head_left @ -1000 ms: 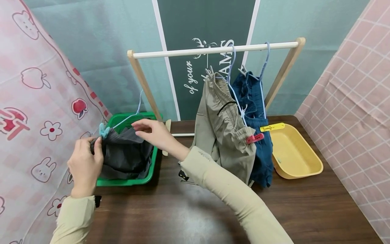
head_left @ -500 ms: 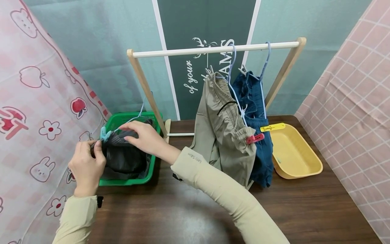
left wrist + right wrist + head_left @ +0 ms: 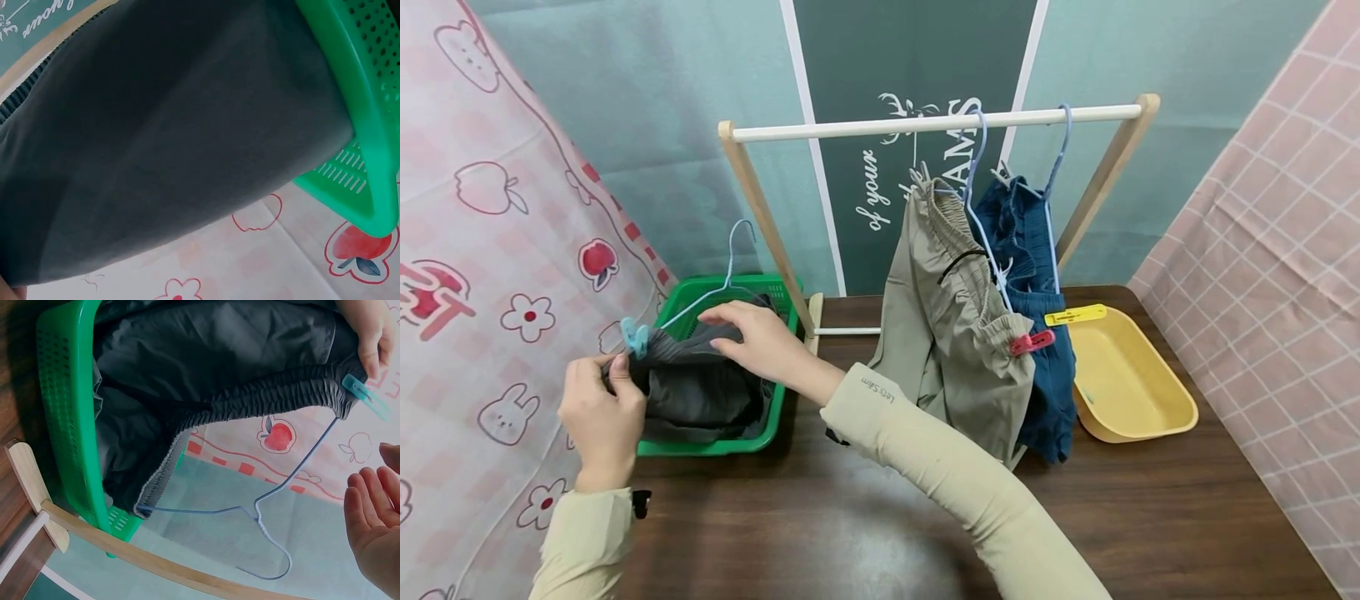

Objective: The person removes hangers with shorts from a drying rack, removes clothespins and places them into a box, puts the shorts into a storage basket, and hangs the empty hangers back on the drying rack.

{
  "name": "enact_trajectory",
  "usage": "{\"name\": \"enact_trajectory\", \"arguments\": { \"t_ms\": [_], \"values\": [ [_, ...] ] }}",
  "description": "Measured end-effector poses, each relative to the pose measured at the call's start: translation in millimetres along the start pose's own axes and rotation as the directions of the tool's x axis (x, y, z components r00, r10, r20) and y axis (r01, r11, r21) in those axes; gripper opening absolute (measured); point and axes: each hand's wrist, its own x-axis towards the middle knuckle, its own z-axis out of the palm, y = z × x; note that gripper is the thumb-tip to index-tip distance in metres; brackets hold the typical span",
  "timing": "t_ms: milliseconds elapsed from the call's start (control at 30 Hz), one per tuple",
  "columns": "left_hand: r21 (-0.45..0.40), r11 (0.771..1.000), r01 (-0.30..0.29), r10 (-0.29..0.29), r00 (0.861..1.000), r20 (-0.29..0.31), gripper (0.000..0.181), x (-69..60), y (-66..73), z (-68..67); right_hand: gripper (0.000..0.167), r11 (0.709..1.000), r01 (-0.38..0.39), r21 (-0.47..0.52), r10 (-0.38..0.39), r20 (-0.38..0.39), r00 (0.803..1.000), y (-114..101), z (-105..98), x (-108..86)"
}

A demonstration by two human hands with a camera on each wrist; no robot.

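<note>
My left hand (image 3: 601, 408) pinches a waistband corner of a pair of dark grey trousers or shorts (image 3: 700, 392), just below a turquoise clothespin (image 3: 635, 335). That clothespin sits where the elastic waistband meets one end of a light blue wire hanger (image 3: 289, 478). The hanger's other end lies inside the waistband, its hook free in the air. The lower part of the garment rests in a green basket (image 3: 722, 451). My right hand (image 3: 375, 525) is beside the hanger, fingers loosely bent and holding nothing. Dark cloth (image 3: 175, 137) fills most of the left wrist view.
A rack with a white rod (image 3: 850, 127) stands behind. Khaki trousers (image 3: 925, 325) and blue denim shorts (image 3: 1037, 333) hang there on wire hangers, with a red clothespin (image 3: 1032, 342) and a yellow clothespin (image 3: 1075, 315) nearby. A yellow tray (image 3: 1150, 429) lies at the right.
My right hand has moved left over the garment and then stayed nearly still. My left hand has shifted slightly left with the waistband corner. The hanger's hook swung right, then back left.
</note>
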Motion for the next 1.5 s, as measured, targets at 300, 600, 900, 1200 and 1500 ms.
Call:
{"name": "enact_trajectory", "arguments": {
  "t_ms": [300,600,900,1200,1500],
  "values": [
    [-0.082,0.997,0.012,-0.029,0.976,-0.215,0.045,5.8,-4.3,-6.3,0.038,1.0,0.021,-0.001,-0.021,-0.014,1.0,-4.6,-0.5,1.8],
    [-0.161,0.987,0.028,-0.096,0.896,-0.434,0.066,14.6,-6.7,-13.3,0.04,0.998,0.038,0.045,-0.036,-0.036,0.999,-6.6,-1.0,1.4],
    [-0.155,0.988,0.017,-0.088,0.883,-0.46,0.07,15.6,-0.1,-17.5,0.042,0.996,0.069,0.065,-0.064,-0.066,0.996,-10.3,-1.9,1.4],
    [-0.117,0.99,-0.078,0.02,0.902,-0.432,0.071,16.5,19.0,-15.3,0.048,0.991,0.13,0.028,-0.129,-0.018,0.991,-21.1,-2.3,1.2],
    [-0.055,0.982,-0.178,0.134,0.883,-0.45,0.068,13.3,15.6,-10.7,0.055,0.973,0.233,0.001,-0.232,0.091,0.969,-39.2,2.6,6.6]
  ]
}}
